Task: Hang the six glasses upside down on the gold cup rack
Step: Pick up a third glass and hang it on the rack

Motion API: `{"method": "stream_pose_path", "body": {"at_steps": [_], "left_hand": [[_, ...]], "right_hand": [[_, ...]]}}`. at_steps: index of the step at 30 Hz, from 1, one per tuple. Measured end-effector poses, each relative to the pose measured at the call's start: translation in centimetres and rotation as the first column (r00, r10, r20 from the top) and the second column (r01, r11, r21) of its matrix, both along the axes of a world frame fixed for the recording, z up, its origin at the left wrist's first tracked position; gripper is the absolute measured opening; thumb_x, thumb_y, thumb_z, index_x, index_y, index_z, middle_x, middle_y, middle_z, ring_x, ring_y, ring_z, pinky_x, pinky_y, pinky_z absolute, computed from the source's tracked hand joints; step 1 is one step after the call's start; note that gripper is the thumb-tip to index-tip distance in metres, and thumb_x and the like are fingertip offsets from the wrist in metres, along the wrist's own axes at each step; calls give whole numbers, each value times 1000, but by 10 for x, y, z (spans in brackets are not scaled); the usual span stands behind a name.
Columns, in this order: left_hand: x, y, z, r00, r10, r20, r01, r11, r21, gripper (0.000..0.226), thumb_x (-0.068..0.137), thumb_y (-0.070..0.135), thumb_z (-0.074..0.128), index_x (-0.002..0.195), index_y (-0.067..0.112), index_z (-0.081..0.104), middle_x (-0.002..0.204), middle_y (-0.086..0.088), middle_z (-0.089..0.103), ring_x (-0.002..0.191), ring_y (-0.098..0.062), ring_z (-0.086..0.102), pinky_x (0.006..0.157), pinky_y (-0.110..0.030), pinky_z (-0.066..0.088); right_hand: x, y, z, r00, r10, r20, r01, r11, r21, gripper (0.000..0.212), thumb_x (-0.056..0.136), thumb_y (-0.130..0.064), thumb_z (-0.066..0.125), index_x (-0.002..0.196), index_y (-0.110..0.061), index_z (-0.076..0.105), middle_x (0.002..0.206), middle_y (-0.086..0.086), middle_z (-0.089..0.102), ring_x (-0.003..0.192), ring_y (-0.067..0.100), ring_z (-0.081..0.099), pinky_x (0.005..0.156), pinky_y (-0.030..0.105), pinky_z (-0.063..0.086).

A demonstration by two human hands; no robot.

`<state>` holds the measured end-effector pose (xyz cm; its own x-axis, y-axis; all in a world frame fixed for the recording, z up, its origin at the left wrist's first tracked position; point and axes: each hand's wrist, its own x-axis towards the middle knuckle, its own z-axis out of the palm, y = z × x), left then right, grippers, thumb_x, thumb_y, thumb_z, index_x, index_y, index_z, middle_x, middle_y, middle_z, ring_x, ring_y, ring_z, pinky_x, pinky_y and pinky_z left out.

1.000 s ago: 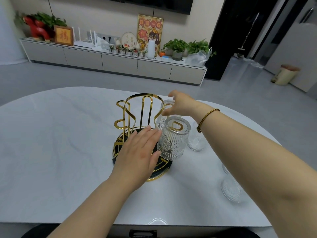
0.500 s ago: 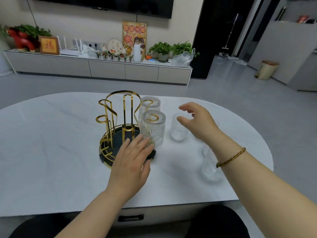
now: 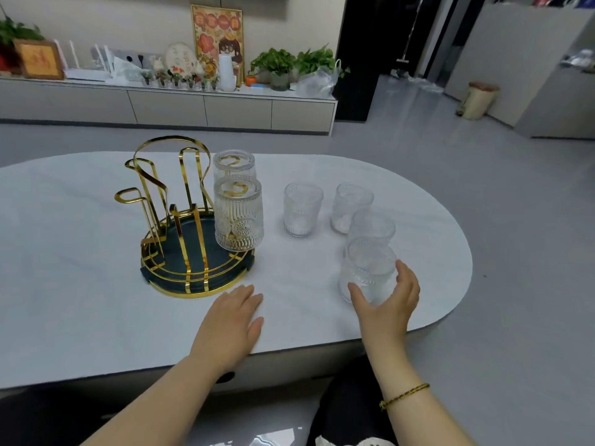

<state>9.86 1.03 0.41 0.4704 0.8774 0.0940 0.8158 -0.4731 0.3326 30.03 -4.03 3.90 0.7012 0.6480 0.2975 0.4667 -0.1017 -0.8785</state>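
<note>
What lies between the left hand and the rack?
Only bare tabletop: the head view shows the left hand flat, just short of the rack, with nothing between.

Behind the nearest glass [image 3: 367, 272], a second glass [image 3: 375, 225] is half covered — its base unseen. The right hand [image 3: 386, 304] curls around that nearest glass; contact cannot be judged — glass blurs the fingertips.

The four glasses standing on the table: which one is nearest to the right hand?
The front glass, closest to the table edge. The right hand curls around its base; the other three stand farther back, untouched.
</note>
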Motion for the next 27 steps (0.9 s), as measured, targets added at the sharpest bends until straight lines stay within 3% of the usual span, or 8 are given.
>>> {"method": "stream_pose_path", "body": {"at_steps": [4, 8, 16, 20, 24, 27], "left_hand": [[0, 1, -2, 1000, -10, -27, 10, 1000, -3, 44, 94, 30, 36, 135, 19, 29, 149, -3, 26, 137, -17, 19, 114, -33, 10], [0, 2, -3, 1000, 3, -21, -4, 999, -32, 44, 95, 31, 34, 136, 21, 27, 151, -1, 22, 138, -15, 15, 114, -32, 8], [0, 3, -4, 1000, 18, -10, -18, 999, -36, 44, 94, 32, 34, 136, 22, 27, 151, 0, 21, 138, -14, 15, 115, -31, 7], [0, 2, -3, 1000, 14, -7, -14, 999, -46, 43, 94, 32, 34, 136, 22, 27, 151, 0, 22, 138, -14, 15, 115, -32, 8], [-1, 1, 2, 1000, 10, -18, -11, 996, -86, 44, 95, 33, 34, 137, 24, 25, 152, 1, 18, 139, -13, 13, 115, -31, 6], [-7, -2, 11, 1000, 21, 21, -18, 990, -140, 45, 93, 32, 41, 136, 25, 27, 150, 2, 24, 137, -14, 19, 113, -30, 14]], "right_hand": [[8, 9, -16, 994, 28, -104, -38, 995, -89, 98, 61, -18, 77, 136, -12, 16, 144, 13, 25, 132, 26, 23, 109, 39, 25], [14, 22, -24, 982, 45, -184, -84, 975, -206, 107, 58, -23, 78, 138, -16, 7, 146, 11, 29, 130, 32, 30, 107, 41, 28], [15, 28, -28, 979, -31, -204, -18, 973, -232, 82, 56, -24, 78, 122, -6, 31, 123, 17, 52, 114, 37, 44, 98, 46, 38], [15, 25, -26, 966, -2, -258, -51, 979, -199, 77, 57, -21, 78, 119, -9, 33, 120, 15, 53, 108, 34, 50, 91, 40, 44], [9, 17, -19, 960, 75, -270, -114, 985, -131, 76, 57, -22, 77, 120, -14, 35, 117, 7, 52, 110, 30, 49, 94, 43, 44], [4, 8, -11, 947, 166, -277, -184, 982, -43, 72, 60, -18, 76, 120, -19, 35, 120, 2, 48, 110, 21, 47, 90, 32, 45]]}}
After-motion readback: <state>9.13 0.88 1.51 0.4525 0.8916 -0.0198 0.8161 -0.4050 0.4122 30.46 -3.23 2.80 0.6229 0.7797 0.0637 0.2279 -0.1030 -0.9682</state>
